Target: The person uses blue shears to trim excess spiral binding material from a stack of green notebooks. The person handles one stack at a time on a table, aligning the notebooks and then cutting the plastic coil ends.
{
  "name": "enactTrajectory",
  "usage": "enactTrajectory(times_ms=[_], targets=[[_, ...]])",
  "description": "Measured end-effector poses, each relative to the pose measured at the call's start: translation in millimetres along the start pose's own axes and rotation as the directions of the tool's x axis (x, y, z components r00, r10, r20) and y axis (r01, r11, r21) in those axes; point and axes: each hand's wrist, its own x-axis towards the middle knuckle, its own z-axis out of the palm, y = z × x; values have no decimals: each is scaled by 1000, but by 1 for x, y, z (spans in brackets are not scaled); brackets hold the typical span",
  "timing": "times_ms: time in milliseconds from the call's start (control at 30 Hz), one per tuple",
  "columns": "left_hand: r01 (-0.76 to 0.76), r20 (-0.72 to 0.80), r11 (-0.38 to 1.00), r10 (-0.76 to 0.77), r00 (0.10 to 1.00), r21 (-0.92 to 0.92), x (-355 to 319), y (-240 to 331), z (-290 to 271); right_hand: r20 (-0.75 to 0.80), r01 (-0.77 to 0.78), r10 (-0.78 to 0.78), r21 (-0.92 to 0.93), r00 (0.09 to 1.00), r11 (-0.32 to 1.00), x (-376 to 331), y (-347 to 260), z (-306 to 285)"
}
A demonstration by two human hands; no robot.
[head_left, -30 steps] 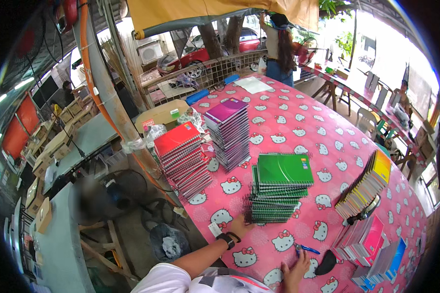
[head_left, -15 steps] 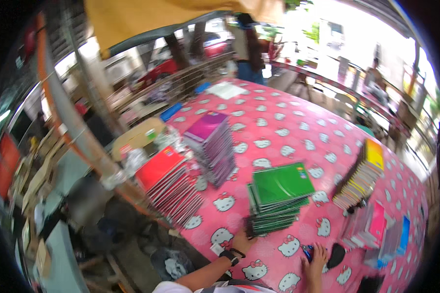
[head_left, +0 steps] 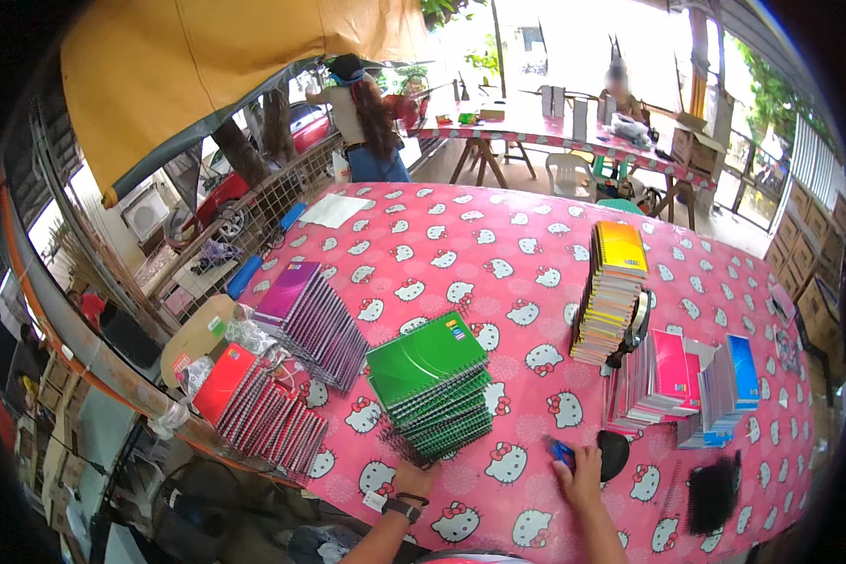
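Note:
My left hand (head_left: pixel 415 482), with a black band and a watch at the wrist, is at the near left corner of a stack of green spiral notebooks (head_left: pixel 430 362). Its fingertips are hidden among dark wire coils (head_left: pixel 406 444) there, so their grip does not show. My right hand (head_left: pixel 581 475) rests on the table, fingers bent around a small blue-handled tool (head_left: pixel 562 453) whose tip points away from me. Its exact kind is too small to make out. Just right of that hand lies a rounded black object (head_left: pixel 614 455).
Purple (head_left: pixel 315 324) and red notebooks (head_left: pixel 258 414) stand stacked on the left; yellow (head_left: pixel 611 291), pink (head_left: pixel 663 376) and blue ones (head_left: pixel 727 390) on the right. Black coils (head_left: pixel 714 495) lie at the near right. Beyond the pink patterned tablecloth (head_left: pixel 461 211), two people are near another table.
My view has turned to the right and levelled, so the stacks appear shifted left. Both hands stay near the same things, the left by the green stack, the right at the blue-handled tool.

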Motion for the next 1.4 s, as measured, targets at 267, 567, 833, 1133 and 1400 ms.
enactTrajectory(times_ms=[267,567,833,1133,1400], targets=[[13,-45,1000,-12,999,22,-4,21,0,-246,-123,390,689,887,714,-4,15,36],[-84,34,989,89,995,-122,8,-11,-1,-452,-67,268,412,851,909,1,16,55],[-29,127,932,80,989,-361,3,-1,7,-328,-216,392,461,860,861,-3,24,50],[-98,81,962,122,989,-254,1,18,-6,-266,-204,302,340,915,918,1,-4,35],[-31,62,905,63,996,-425,7,6,3,-293,-160,260,325,920,932,1,-2,38]])
